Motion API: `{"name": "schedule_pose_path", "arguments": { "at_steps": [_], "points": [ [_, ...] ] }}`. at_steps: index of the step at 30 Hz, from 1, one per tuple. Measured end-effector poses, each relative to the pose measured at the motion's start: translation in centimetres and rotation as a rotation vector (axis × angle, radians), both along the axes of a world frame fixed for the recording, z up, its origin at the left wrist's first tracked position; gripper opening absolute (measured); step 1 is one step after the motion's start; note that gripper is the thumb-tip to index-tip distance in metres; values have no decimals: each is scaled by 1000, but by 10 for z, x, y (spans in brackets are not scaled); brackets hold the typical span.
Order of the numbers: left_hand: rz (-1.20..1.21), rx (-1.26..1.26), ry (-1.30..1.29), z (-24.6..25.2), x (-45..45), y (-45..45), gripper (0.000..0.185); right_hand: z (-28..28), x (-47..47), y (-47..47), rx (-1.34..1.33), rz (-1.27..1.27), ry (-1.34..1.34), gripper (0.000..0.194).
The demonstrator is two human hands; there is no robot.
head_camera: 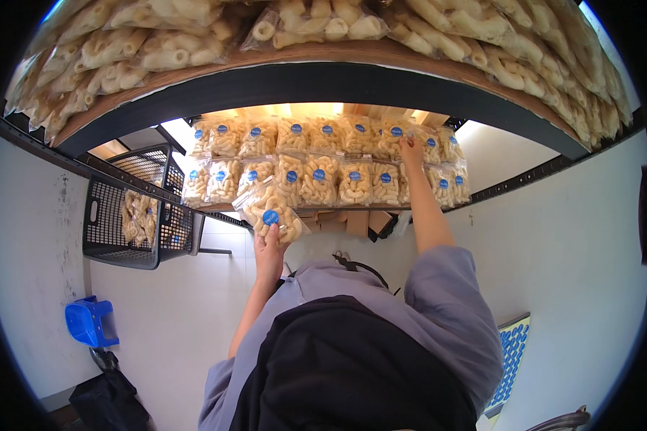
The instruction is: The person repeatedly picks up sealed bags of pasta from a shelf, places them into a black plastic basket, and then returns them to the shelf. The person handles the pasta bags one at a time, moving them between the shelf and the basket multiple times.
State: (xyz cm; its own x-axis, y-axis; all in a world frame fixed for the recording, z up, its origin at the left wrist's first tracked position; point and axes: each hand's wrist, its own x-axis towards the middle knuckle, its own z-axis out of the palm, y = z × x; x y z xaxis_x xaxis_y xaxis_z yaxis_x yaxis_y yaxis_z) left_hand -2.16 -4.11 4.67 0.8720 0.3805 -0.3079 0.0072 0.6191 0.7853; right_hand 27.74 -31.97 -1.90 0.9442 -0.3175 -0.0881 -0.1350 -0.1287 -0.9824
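My left hand (270, 253) grips the lower edge of a clear plastic bag of pale curled snacks (280, 207) with a round blue label, held in front of the shelf. My right hand (410, 148) reaches to the shelf, its fingers at a labelled snack bag (392, 134) in the back row; whether they grip it or only touch it I cannot tell. Similar bags stand upright side by side in two rows, among them a front-row bag (354, 186). My right forearm hides part of the front row.
An upper wooden shelf (323, 52) with a black metal edge holds larger bags of snacks (183, 46). Black plastic crates (121, 253) with bagged snacks stand at the left. A blue plastic stool (86, 322) is lower left, near a black bag (108, 401). Cardboard boxes (357, 222) lie beneath the shelf.
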Motion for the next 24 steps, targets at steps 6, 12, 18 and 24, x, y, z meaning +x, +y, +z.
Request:
{"name": "schedule_pose_path", "arguments": {
  "at_steps": [6, 12, 18, 24],
  "points": [
    [44, 29, -24, 0, -5, 5, 34, -26, 32, 2, -461, -7, 57, 47],
    [85, 50, -20, 3, -4, 6, 34, -21, 27, 4, -697, 30, 97, 41],
    [35, 63, 4, 9, 2, 4, 35, -24, 26, 2, -668, -7, 31, 34],
    [-88, 94, 10, 12, 7, -1, 37, -30, 31, -8, -692, 58, -32, 30]
  ]
}}
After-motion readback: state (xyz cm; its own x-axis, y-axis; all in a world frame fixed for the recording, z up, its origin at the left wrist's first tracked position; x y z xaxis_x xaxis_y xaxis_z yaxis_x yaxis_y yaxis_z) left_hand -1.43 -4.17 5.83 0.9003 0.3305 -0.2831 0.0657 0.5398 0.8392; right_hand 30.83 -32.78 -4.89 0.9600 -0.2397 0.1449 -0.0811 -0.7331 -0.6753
